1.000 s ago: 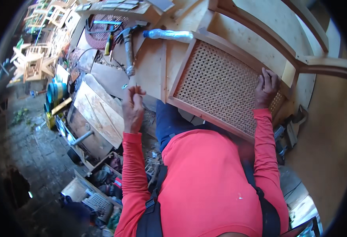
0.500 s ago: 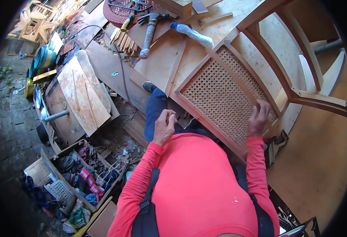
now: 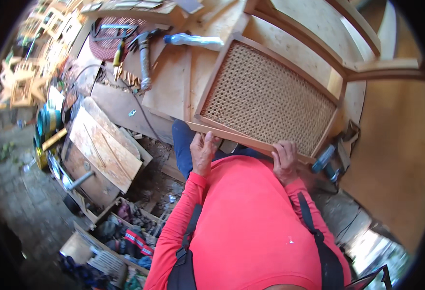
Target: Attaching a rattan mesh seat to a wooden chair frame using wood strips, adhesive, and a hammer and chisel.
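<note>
A narrow wooden strip (image 3: 244,139) runs across the front of my body, held between both hands. My left hand (image 3: 204,153) is closed on its left part, thumb on top. Farther right, my right hand (image 3: 285,163) grips the strip with bent fingers. Just beyond it lies a chair's woven cane panel (image 3: 270,96) in a reddish-brown wooden frame. The strip sits along the near edge of that frame; whether they touch I cannot tell. Curved wooden chair parts (image 3: 299,37) rise beyond the panel.
On the workbench beyond are a claw hammer (image 3: 145,60), a plastic bottle (image 3: 195,41), a yellow-handled tool (image 3: 118,54) and a hacksaw (image 3: 113,32). Boards (image 3: 103,147) lie to the left. A wooden box of rags (image 3: 120,258) stands at the lower left. A brown sheet (image 3: 391,159) fills the right.
The strip has come off the cane panel toward my body. My right hand has moved left and nearer with it, and my left hand now holds it too. The view has shifted.
</note>
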